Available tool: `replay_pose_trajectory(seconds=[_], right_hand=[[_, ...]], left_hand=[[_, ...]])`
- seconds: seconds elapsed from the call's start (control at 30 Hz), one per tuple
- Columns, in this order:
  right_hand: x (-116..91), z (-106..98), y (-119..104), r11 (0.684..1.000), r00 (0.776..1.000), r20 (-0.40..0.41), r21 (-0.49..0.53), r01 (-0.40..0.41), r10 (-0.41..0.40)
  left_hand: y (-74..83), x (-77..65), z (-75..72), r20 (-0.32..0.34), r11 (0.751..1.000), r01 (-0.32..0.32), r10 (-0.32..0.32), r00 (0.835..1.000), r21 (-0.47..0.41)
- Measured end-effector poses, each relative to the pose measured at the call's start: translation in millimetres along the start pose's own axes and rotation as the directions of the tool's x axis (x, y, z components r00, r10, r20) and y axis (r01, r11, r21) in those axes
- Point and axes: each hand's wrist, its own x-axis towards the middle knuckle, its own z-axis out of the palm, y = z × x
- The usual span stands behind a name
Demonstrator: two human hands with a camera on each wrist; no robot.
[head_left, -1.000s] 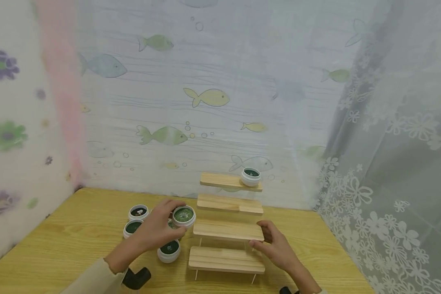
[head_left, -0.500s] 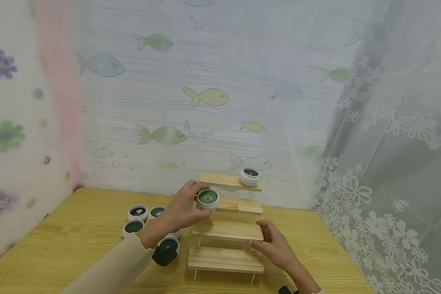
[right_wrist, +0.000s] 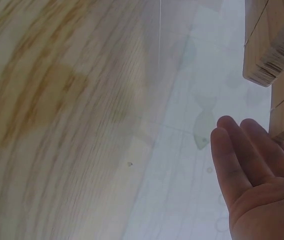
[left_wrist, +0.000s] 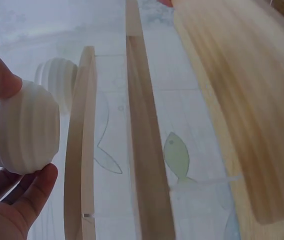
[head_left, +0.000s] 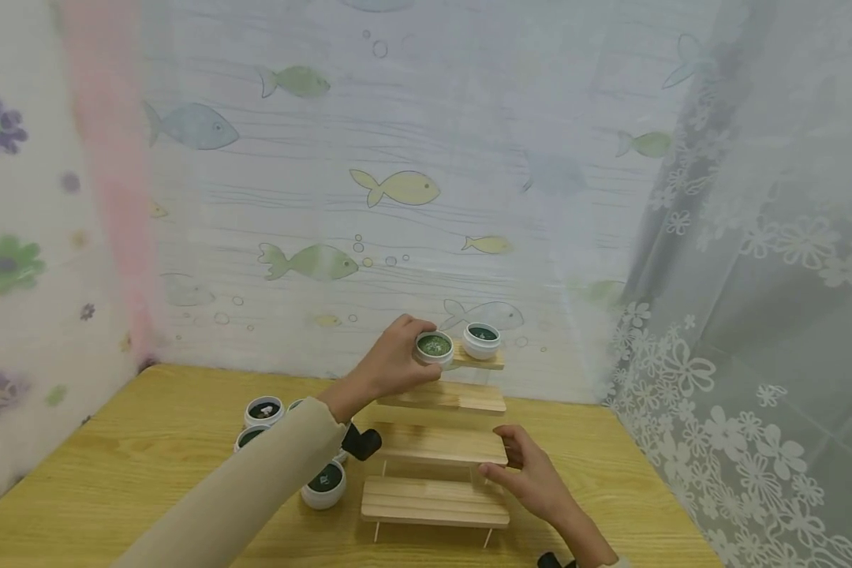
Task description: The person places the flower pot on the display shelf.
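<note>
My left hand (head_left: 397, 355) pinches a small white ribbed pot (head_left: 434, 347) with a speckled green top between thumb and fingers. It is held at the left part of the top tier of the wooden tiered stand (head_left: 433, 501). In the left wrist view, that white pot (left_wrist: 29, 127) appears side-on, tilted by the camera's angle. A second white pot (head_left: 481, 341) with a dark green top sits on the right end of the top tier. At the third tier down, my right hand (head_left: 528, 473) grips the right end, thumb at the front edge and fingers behind.
On the table (head_left: 170, 489) left of the stand, several more white pots are grouped, including a dark green one (head_left: 323, 483) and one with a white figure (head_left: 263, 412); my left sleeve (head_left: 255, 473) partly covers them. A fish-patterned curtain (head_left: 312, 158) hangs behind.
My left hand has carried the speckled green pot up and to the right, from beside the grouped pots to the top tier. The right hand has stayed at the stand's end.
</note>
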Motion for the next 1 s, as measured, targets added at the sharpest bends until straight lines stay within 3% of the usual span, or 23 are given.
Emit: replay_pose_trajectory(seconds=[0.2,0.5,1.0], right_hand=[[0.6,-0.6,-0.3,1.000,1.000,0.003,0.011,-0.001,0.001],[0.9,-1.5,-1.3,1.000,1.000,0.003,0.012,-0.001,0.001],[0.8,-1.1,0.5,1.000,1.000,0.012,0.008,0.005,-0.006]], left_hand=[[1.3,20.7,4.1,0.048,1.000,0.010,-0.011,0.999,0.020],[-5.1,41.1,9.8,0.127,0.997,0.049,-0.057,0.990,0.066],[-13.9,48.4,13.8,0.155,0.992,0.116,-0.121,0.980,0.044]])
